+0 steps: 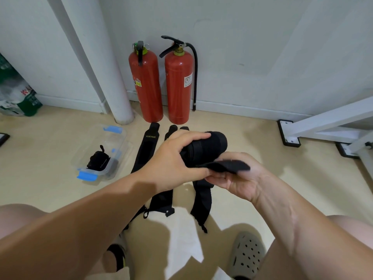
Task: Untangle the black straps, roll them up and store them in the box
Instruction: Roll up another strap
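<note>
One roll (98, 161) sits in the box (121, 141) at nine o'clock, while the left hand (171, 160) curls round a second roll (207, 145), the right hand (240, 180) pinches its tail (228, 165), and flat straps (146, 150) await rolling.

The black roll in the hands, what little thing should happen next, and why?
Probably wrap the loose end over the roll and press it down. The left hand grips the roll, which looks almost fully wound, and the right hand pinches only that short end. Left loose, it could unroll in the box.
</note>
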